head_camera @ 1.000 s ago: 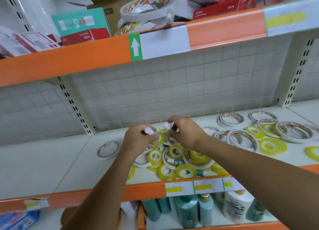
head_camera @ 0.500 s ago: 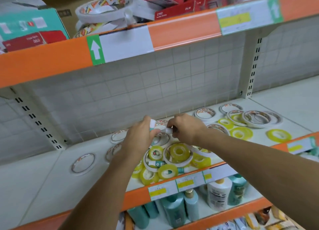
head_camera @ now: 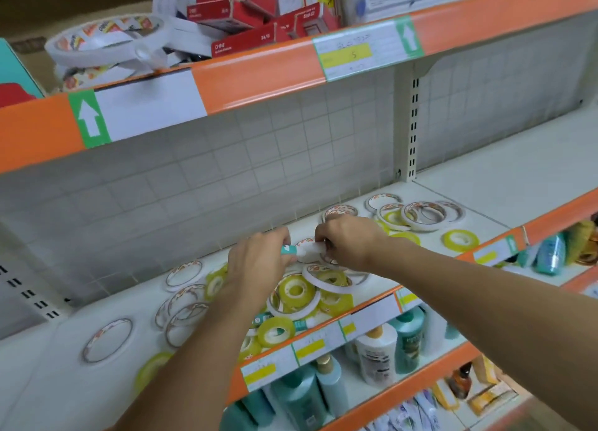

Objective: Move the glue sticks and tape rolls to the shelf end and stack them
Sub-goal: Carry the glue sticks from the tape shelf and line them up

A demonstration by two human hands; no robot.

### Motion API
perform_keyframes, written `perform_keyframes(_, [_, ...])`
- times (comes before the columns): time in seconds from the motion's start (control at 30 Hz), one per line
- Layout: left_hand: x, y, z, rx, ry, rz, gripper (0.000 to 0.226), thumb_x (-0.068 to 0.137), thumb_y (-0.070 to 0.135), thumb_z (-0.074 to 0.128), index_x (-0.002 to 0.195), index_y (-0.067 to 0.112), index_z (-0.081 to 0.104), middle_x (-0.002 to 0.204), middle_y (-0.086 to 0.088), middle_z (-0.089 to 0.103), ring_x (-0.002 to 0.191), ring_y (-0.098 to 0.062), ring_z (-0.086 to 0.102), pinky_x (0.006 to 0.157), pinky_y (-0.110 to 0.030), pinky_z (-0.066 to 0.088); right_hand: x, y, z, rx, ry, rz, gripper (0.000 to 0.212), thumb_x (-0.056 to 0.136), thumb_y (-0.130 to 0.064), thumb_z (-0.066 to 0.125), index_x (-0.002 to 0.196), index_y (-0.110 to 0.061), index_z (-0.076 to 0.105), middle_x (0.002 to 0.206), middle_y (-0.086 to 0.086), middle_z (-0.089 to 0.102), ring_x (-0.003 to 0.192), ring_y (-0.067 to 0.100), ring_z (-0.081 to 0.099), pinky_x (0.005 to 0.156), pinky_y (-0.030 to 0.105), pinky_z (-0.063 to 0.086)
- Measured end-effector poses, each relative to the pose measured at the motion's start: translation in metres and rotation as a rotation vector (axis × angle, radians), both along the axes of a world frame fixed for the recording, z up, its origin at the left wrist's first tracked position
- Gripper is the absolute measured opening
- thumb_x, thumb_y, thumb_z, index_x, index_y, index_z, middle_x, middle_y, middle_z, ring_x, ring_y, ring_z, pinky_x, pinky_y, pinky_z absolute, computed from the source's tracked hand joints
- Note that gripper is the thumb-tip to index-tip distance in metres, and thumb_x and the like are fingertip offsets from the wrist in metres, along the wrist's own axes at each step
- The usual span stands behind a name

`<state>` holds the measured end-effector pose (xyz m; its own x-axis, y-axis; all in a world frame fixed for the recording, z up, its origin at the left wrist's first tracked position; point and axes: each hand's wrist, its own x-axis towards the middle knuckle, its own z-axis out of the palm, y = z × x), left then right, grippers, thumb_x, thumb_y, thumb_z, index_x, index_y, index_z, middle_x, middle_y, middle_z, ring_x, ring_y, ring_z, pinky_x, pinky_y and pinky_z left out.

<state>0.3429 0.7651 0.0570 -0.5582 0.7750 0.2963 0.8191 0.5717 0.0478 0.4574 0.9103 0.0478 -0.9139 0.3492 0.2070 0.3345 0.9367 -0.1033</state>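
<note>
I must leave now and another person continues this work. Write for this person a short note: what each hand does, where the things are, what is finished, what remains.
Left hand: grips a teal-and-white glue stick.
Right hand: fingers pinch a white piece next to that stick; what it is cannot be told.
Tape rolls: yellow ones and white ones lie scattered over the middle shelf. More glue sticks lie near the front edge.
Done: no stack visible anywhere.
Left: carry sticks and rolls to the shelf end, then stack them.

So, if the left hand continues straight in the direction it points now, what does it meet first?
Probably the right hand: the left hand holds a glue stick pointing at it, nearly touching. Depth is unclear.
</note>
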Motion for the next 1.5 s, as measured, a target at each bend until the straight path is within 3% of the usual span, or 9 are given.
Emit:
perform_keyframes(0.13, [0.005,0.014,-0.005,0.017,-0.013,-0.066,0.023,0.092,0.044,0.061,0.109,0.031,0.052,0.105,0.0,0.069,0.097,-0.027,0.061,0.07,-0.033,0.037,0.016,0.015,0.001,0.015,0.02,-0.023,0.027,0.093,-0.019,0.054,0.119,-0.019,0.065,0.12,0.005,0.058,0.11,0.028,0.058,0.069,0.032,0.041])
perform_keyframes(0.27, [0.016,0.035,-0.007,-0.02,0.104,-0.136,0.034,0.1,0.042,0.046,0.132,0.032,0.053,0.124,0.003,0.064,0.113,-0.025,0.056,0.089,-0.036,0.039,0.036,0.035,0.004,0.001,0.029,-0.051,0.024,0.094,-0.023,0.054,0.114,-0.016,0.065,0.115,0.006,0.06,0.107,0.029,0.059,0.072,0.034,0.046])
perform_keyframes(0.37, [0.031,0.06,-0.004,-0.034,0.148,-0.149,0.024,0.101,0.034,0.046,0.121,0.022,0.052,0.112,-0.002,0.066,0.102,-0.027,0.057,0.084,-0.037,0.04,0.052,0.054,0.004,0.009,0.022,-0.088,0.024,0.095,-0.023,0.056,0.116,-0.017,0.065,0.115,0.007,0.059,0.107,0.03,0.059,0.071,0.034,0.045])
perform_keyframes(0.57, [0.072,0.116,0.002,-0.054,0.006,-0.22,0.021,0.097,0.019,0.053,0.114,0.019,0.041,0.101,-0.008,0.064,0.09,-0.035,0.062,0.068,-0.039,0.045,0.098,0.1,0.008,0.037,0.001,-0.155,0.025,0.093,-0.019,0.055,0.116,-0.019,0.064,0.118,0.003,0.058,0.11,0.028,0.058,0.069,0.031,0.04])
perform_keyframes(0.83, [0.153,0.213,0.008,-0.063,0.054,-0.413,0.033,0.096,0.016,0.052,0.127,0.026,0.047,0.122,-0.001,0.06,0.108,-0.029,0.058,0.071,-0.033,0.04,0.191,0.175,0.01,0.1,-0.01,-0.261,0.025,0.092,-0.013,0.055,0.115,-0.021,0.063,0.114,0.002,0.058,0.109,0.026,0.058,0.067,0.031,0.039])
perform_keyframes(1.0, [0.207,0.272,0.001,-0.069,0.02,-0.517,0.035,0.096,0.01,0.047,0.125,0.029,0.05,0.125,0.005,0.059,0.109,-0.026,0.059,0.075,-0.036,0.046,0.258,0.214,0.001,0.099,-0.035,-0.353,0.024,0.095,-0.018,0.054,0.117,-0.019,0.062,0.114,0.002,0.061,0.109,0.025,0.059,0.071,0.033,0.047])
perform_keyframes(1.1, [0.242,0.303,-0.002,-0.069,0.029,-0.564,0.042,0.096,0.005,0.045,0.129,0.031,0.047,0.128,0.007,0.056,0.112,-0.023,0.056,0.071,-0.031,0.038,0.296,0.239,-0.004,0.114,-0.044,-0.414,0.021,0.099,-0.02,0.05,0.116,-0.019,0.062,0.111,0.002,0.061,0.104,0.026,0.06,0.064,0.032,0.039])
perform_keyframes(1.27, [0.29,0.35,-0.005,-0.042,0.031,-0.657,0.048,0.091,-0.002,0.047,0.129,0.028,0.05,0.128,0.005,0.057,0.112,-0.022,0.056,0.082,-0.032,0.043,0.345,0.279,-0.004,0.12,-0.043,-0.509,0.02,0.094,-0.016,0.056,0.112,-0.021,0.063,0.104,0.0,0.061,0.094,0.026,0.062,0.062,0.032,0.04])
perform_keyframes(1.5, [0.34,0.428,-0.006,-0.161,-0.048,-0.761,0.021,0.09,0.012,0.05,0.108,0.021,0.054,0.11,0.0,0.061,0.104,-0.024,0.06,0.082,-0.037,0.049,0.4,0.336,-0.009,0.063,-0.058,-0.62,0.021,0.093,-0.013,0.053,0.111,-0.021,0.061,0.101,-0.002,0.056,0.096,0.026,0.061,0.063,0.033,0.042])
